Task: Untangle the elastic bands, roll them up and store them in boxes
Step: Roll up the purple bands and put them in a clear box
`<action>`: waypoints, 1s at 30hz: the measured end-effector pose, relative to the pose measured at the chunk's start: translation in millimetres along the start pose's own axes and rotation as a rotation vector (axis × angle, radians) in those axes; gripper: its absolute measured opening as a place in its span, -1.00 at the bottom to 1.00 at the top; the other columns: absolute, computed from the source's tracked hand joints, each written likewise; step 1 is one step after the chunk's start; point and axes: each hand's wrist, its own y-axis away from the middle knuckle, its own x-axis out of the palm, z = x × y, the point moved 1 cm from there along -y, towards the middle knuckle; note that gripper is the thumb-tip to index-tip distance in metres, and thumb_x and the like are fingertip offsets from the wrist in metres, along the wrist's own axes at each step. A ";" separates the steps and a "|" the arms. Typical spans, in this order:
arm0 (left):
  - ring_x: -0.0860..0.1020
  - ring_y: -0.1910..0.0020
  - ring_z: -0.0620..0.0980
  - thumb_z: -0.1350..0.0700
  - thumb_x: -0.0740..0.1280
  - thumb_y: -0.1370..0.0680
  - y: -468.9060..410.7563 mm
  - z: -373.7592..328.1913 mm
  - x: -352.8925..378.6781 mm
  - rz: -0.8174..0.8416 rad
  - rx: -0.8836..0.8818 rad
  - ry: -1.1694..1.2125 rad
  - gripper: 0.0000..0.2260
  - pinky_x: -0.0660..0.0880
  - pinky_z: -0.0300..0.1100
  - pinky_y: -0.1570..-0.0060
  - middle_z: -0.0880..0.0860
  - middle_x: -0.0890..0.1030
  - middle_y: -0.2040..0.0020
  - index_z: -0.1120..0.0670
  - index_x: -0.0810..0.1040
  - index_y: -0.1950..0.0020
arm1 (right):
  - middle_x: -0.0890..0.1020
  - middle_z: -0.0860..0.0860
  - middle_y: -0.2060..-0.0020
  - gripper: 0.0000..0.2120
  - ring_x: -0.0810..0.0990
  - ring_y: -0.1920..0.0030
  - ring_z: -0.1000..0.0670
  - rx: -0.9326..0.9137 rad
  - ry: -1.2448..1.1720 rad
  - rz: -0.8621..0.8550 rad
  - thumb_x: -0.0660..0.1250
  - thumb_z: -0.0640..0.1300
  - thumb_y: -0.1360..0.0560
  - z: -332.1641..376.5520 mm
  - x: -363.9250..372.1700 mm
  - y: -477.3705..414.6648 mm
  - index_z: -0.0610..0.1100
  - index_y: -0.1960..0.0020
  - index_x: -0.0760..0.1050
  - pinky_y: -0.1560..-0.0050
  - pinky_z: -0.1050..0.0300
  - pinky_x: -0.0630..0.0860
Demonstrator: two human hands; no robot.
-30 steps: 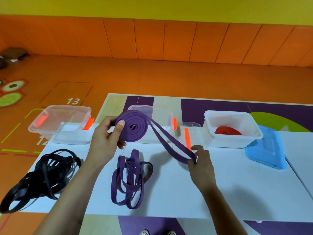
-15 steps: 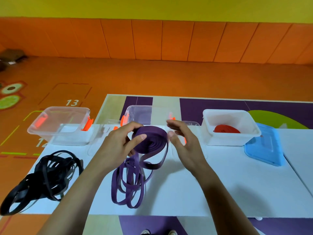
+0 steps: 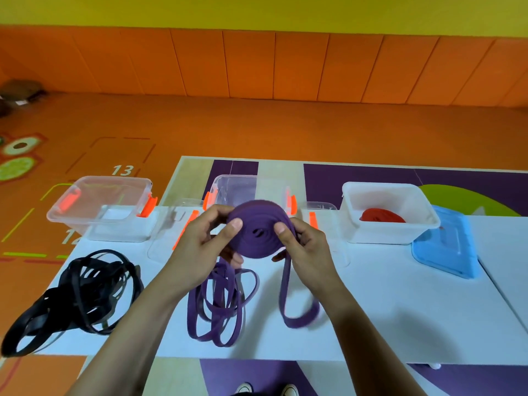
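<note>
Over the middle of the bench (image 3: 400,310), just in front of the clear box (image 3: 237,185), you now hold the purple coil (image 3: 257,232) in both hands. Your left hand (image 3: 197,252) pinches it, thumb pressed flat on its face and fingers (image 3: 217,212) curled behind. Your right hand (image 3: 307,252) pinches the other side the same way, thumb on the face, the rest wrapped round the rim.

A second ago only your left hand had the coil, and a long doubled length ran down to your right hand, which pinned the far end to the bench. That length has since been wound in. The coil is fatter, and what remains is a loose tail (image 3: 297,312) hanging from the coil's right side in a short loop. I cannot tell whether its bottom touches the bench.

This band looks nearly rolled: a few more turns should take up the tail, and then it can go into the clear box behind it. Keep both thumbs down, since a springy coil like this would likely unwind if you let go.

Plenty is left. A second purple band (image 3: 220,312) lies loose under your left wrist, and the black bands (image 3: 80,295) sit tangled at the left end. Only the red roll (image 3: 383,217) is stored, in the white box (image 3: 388,238).
</note>
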 end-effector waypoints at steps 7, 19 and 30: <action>0.69 0.23 0.33 0.07 0.24 -0.65 2.6 -5.4 19.3 0.002 -0.064 0.160 -0.79 0.68 0.13 0.13 0.14 0.65 0.04 0.13 0.43 -0.23 | 0.49 -0.09 0.35 -0.60 0.42 0.45 -0.03 0.009 -0.086 -0.132 0.31 0.13 -0.53 2.6 -2.4 1.5 -0.22 -0.05 0.59 0.42 0.20 0.35; 0.64 0.31 0.03 -0.21 0.39 -0.52 -19.2 -26.6 -1.0 0.319 -0.013 -0.454 -0.75 0.57 -0.07 0.38 -0.10 0.66 0.04 -0.13 0.59 -0.11 | 0.73 0.01 0.17 -0.90 0.68 0.16 0.09 -0.054 0.100 0.145 0.47 -0.18 -0.53 14.3 -21.8 -2.2 -0.15 -0.03 0.70 0.08 0.27 0.56; 0.71 0.18 0.31 0.00 0.32 -0.62 -8.1 5.8 13.3 0.113 -0.084 0.014 -0.80 0.65 0.24 0.07 0.04 0.64 -0.16 0.06 0.47 -0.19 | 0.43 -0.11 0.42 -0.93 0.36 0.39 -0.09 0.059 0.001 0.015 0.42 -0.08 -0.57 -1.5 -31.9 -2.0 0.00 0.00 0.69 0.35 0.07 0.39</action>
